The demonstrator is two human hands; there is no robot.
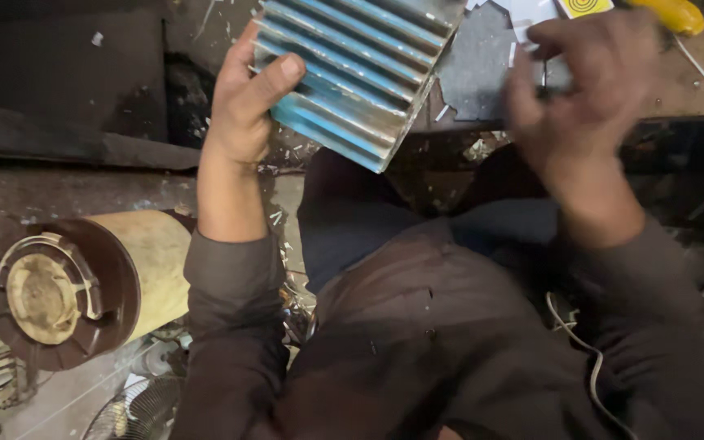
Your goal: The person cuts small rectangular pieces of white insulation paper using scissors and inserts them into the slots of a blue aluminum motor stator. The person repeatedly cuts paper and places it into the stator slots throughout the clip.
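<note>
Cluttered dusty workbench ahead of me, my left hand gripping a blue-striped finned metal block at its edge, my right hand blurred, grip unclear, round brown spool lower left.

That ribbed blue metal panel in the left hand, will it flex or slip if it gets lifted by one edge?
The ribbed blue panel probably stays stiff: its raised ridges run its whole length and it shows no sag while the left hand grips only one edge. It looks light, since one hand holds it tilted. The glossy ridges may be slippery, and the cut edges could be sharp.
</note>
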